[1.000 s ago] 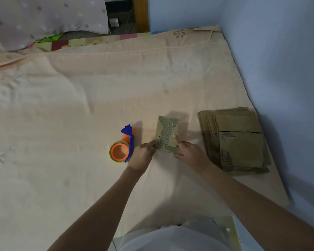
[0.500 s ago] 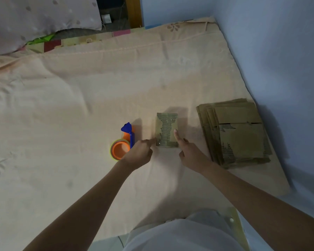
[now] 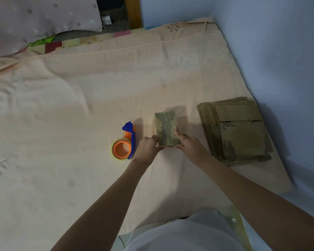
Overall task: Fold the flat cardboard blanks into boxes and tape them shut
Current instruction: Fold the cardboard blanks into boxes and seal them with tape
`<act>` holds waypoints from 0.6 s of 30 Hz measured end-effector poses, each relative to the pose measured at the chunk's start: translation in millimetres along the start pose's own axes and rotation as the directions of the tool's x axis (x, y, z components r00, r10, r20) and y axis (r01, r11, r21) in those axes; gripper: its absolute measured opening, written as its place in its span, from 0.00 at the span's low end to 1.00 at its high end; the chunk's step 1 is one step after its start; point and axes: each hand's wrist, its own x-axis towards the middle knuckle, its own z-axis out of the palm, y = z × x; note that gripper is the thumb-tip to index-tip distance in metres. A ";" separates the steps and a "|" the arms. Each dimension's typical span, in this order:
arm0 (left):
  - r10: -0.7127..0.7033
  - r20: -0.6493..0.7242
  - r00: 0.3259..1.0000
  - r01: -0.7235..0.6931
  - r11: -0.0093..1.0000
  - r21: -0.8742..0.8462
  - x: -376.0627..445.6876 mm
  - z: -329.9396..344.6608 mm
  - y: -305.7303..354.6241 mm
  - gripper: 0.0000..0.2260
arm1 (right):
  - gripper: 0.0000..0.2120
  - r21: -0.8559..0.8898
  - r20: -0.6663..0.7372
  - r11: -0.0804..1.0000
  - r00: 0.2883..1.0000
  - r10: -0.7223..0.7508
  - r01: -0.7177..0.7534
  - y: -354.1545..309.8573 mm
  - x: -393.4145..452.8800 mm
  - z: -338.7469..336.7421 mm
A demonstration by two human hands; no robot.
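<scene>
So both hands are on one small folded cardboard box (image 3: 167, 128) sitting on the peach bedsheet (image 3: 80, 105), roughly mid-frame. The left hand (image 3: 148, 148) is at the box's near-left corner, fingers curled in, with the thumb and fingertips touching the edge. Looks like a light pinch on the corner, though I can't really see how much the fingers wrap under it. The right hand (image 3: 189, 145) has its index finger stretched out flat along the top of the box, pressing on the taped seam, while the thumb sits against the near edge; the other fingers are tucked down on the right side.

Count-wise: one box being worked on, with shiny tape across its top. One stack of flat cardboard blanks (image 3: 237, 131) just to the right, near the blue wall (image 3: 279, 51), apart from the box. Can't count the blanks, they're piled too tight. One tape dispenser (image 3: 124, 144), orange roll with a blue handle, lying just left of the left hand, not touching it.
</scene>
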 end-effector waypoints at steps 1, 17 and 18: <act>-0.001 0.001 1.000 0.001 1.000 0.013 -0.6 1.3 -0.1 0.17 | 0.36 -0.010 0.017 1.000 1.000 -0.011 0.011 2.1 -0.6 -1.0; -0.114 -0.001 0.993 0.114 0.993 0.018 -1.4 5.8 12.2 0.22 | 0.37 -0.126 0.091 0.992 0.996 0.024 -0.012 -7.4 7.6 -12.0; -0.118 0.005 0.993 0.118 0.993 0.019 -1.4 5.6 13.1 0.20 | 0.37 -0.124 0.094 0.992 0.995 0.024 -0.013 -7.8 6.4 -9.9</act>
